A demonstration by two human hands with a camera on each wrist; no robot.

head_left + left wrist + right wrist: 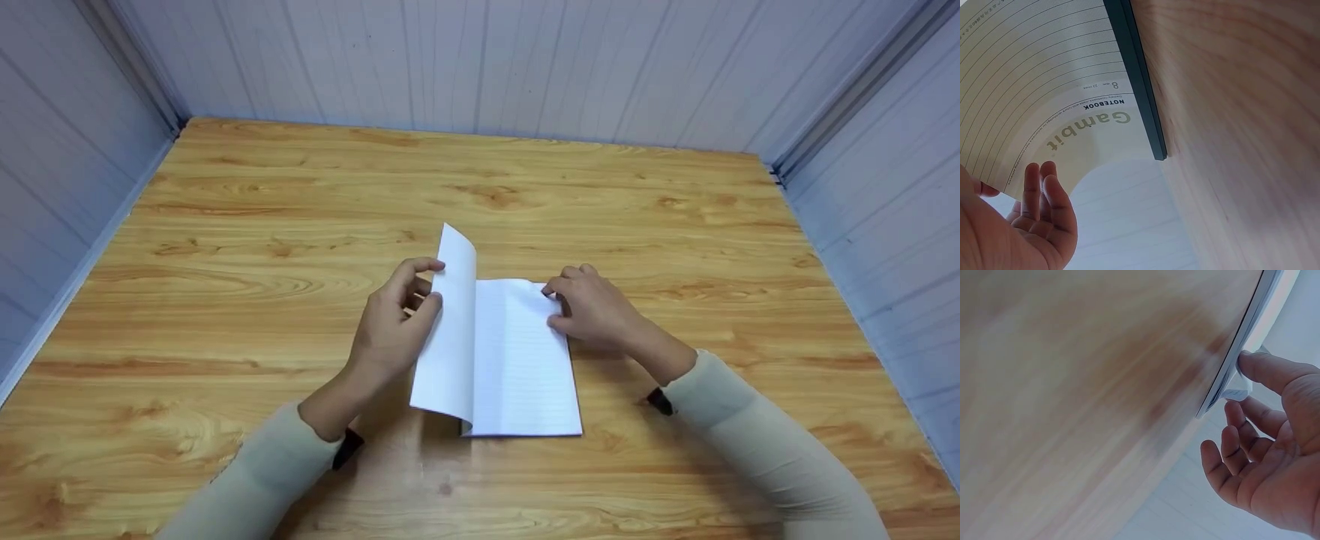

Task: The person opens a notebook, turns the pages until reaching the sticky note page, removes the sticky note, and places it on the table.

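A lined notebook [525,367] lies open on the wooden table, its right-hand page bent up at the top right corner. The left part, a raised cover [450,337], stands up and curves at the spine. My left hand [386,334] holds that cover by its outer edge, between thumb and fingers. In the left wrist view, the cover's outer face [1089,112] carries lines and the printed word Gambit, beside a dark green spine strip [1137,84]. My right hand [600,307] pinches the page's lifted corner; the right wrist view has the thumb and index finger at the folded paper [1238,392].
The wood-grain table [300,195] extends around the notebook on all sides. White panelled walls [450,67] rise at its back, left and right. A small dark object shows at each sleeve cuff [705,382].
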